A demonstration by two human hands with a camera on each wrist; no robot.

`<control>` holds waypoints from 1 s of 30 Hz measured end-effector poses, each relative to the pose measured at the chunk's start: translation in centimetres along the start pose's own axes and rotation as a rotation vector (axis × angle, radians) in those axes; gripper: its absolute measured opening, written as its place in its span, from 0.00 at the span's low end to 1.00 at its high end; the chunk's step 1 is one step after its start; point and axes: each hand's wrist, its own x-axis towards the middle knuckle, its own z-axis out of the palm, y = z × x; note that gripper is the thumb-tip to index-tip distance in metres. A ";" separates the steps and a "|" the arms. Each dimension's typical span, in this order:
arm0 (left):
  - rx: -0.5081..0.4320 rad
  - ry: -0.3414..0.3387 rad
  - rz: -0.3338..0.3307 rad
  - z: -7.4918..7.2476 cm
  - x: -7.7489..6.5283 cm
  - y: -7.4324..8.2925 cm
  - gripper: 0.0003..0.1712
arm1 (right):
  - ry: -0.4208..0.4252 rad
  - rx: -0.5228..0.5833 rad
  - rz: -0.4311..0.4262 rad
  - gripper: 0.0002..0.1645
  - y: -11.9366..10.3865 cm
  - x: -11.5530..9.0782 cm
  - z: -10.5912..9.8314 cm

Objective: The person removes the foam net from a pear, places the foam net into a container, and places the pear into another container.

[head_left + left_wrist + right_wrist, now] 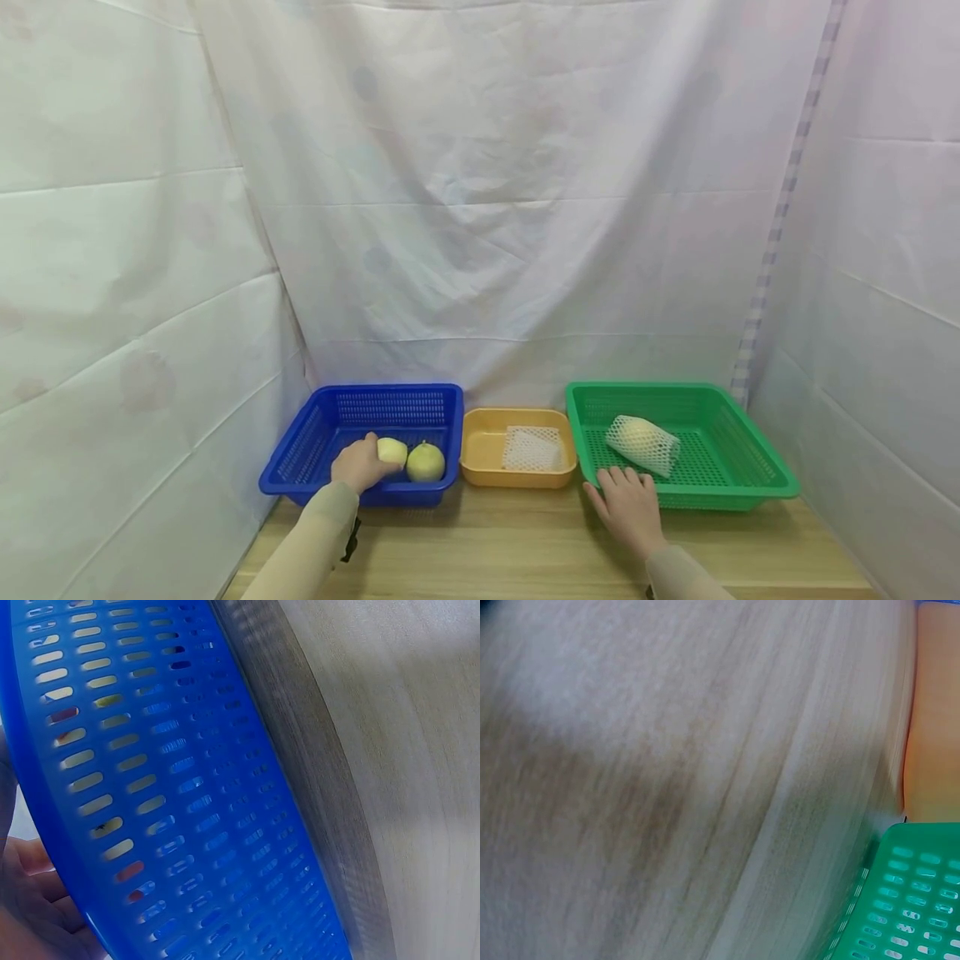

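My left hand [360,463] reaches over the front rim of the blue basket [360,497] and grips a pale yellow-green pear [392,451]. Beside that pear, to its right, lies a second pear [425,462] with its stem up. In the left wrist view, the fingers [49,889] show behind the basket wall, and patches of yellow appear through its slots. My right hand [630,507] is at the near left corner of the green basket [738,492], fingertips right at the rim and holding nothing. Inside that basket lies a pear [637,437] in a white foam net [660,451].
Between the two baskets stands a shallow yellow-orange tray [480,477] with empty white foam netting [531,448] in it. All three containers are on a wooden table [510,542]. White cloth [495,208] hangs behind and along both sides.
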 end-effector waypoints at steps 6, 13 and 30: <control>0.002 -0.033 -0.024 0.0 0.0 0.0 0.45 | -0.016 -0.004 0.009 0.16 0.0 -0.1 0.0; -0.001 -0.070 -0.057 -0.1 0.0 0.3 0.46 | 0.001 -0.003 0.004 0.16 0.0 -0.1 0.1; 0.003 -0.113 -0.089 0.6 0.6 -0.2 0.52 | 0.017 0.000 -0.004 0.17 0.1 -0.2 0.4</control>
